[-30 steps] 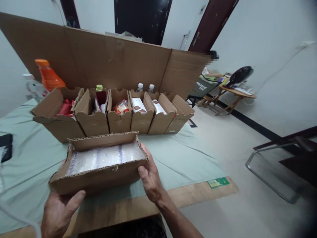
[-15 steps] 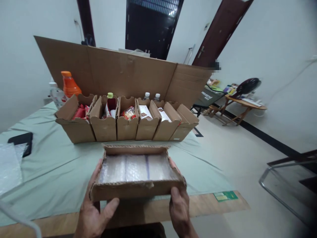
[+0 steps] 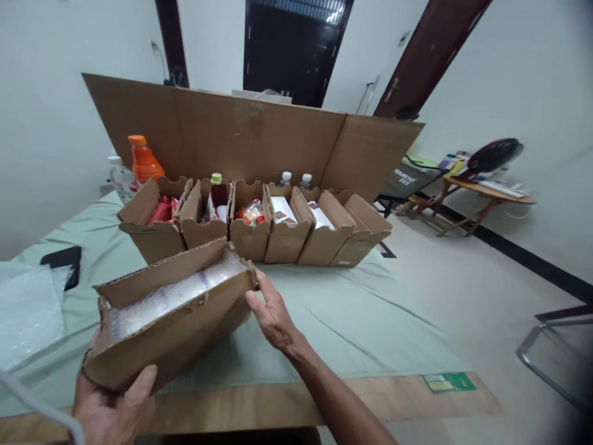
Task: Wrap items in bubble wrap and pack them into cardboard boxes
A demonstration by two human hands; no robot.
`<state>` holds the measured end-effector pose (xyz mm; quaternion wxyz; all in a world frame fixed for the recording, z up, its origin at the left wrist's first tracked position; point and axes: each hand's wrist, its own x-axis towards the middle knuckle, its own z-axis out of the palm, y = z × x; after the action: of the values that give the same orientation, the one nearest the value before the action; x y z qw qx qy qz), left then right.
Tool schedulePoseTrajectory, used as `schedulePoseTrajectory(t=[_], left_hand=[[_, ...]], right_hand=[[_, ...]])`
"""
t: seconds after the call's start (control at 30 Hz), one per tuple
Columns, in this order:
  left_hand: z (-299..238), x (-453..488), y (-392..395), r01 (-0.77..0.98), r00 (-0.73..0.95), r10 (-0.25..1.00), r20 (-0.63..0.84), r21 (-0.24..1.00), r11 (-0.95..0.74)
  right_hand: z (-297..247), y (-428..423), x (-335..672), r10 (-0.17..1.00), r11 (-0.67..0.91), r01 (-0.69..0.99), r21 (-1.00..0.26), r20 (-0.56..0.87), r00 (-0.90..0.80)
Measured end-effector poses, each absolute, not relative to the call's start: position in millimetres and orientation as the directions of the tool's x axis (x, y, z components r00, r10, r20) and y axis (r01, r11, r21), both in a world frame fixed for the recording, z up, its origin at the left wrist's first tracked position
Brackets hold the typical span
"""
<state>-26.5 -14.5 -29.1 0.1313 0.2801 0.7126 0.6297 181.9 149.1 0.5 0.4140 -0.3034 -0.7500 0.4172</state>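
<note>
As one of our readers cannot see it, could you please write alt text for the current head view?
A person's left hand and right hand hold a tilted, open cardboard box with bubble wrap inside, over a pale green cloth. Behind it, six open cardboard bins line up before a cardboard panel.

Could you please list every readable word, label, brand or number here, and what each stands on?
"PROJETO", apparently, on the dark fabric; marks beneath unreadable.
Green label on the table: too blurred.
White label on the rightmost box: too small.
Held box: no readable text.
</note>
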Motion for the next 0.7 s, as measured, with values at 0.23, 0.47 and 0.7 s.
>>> schedulePoseTrajectory(t=[0.23,0.47,0.7], left_hand=[[-45.6,-86.7,-27.1,0.319,-0.697,0.701,0.148,0.940,0.119],[-47.4,-95.3,-15.1,0.324,-0.525,0.839,0.142,0.945,0.042],[-54.9,-72.2,-43.9,0.522,-0.658,0.673,0.337,0.849,0.085]], right_hand=[[-12.5,143.0,207.0,0.838,0.404,0.198,-0.893,0.274,-0.473],[-11.8,157.4,189.5,0.809,0.445,0.174,-0.878,0.311,-0.499],[-8.1,164.3,148.1,0.770,0.452,0.085,-0.888,0.341,-0.539]])
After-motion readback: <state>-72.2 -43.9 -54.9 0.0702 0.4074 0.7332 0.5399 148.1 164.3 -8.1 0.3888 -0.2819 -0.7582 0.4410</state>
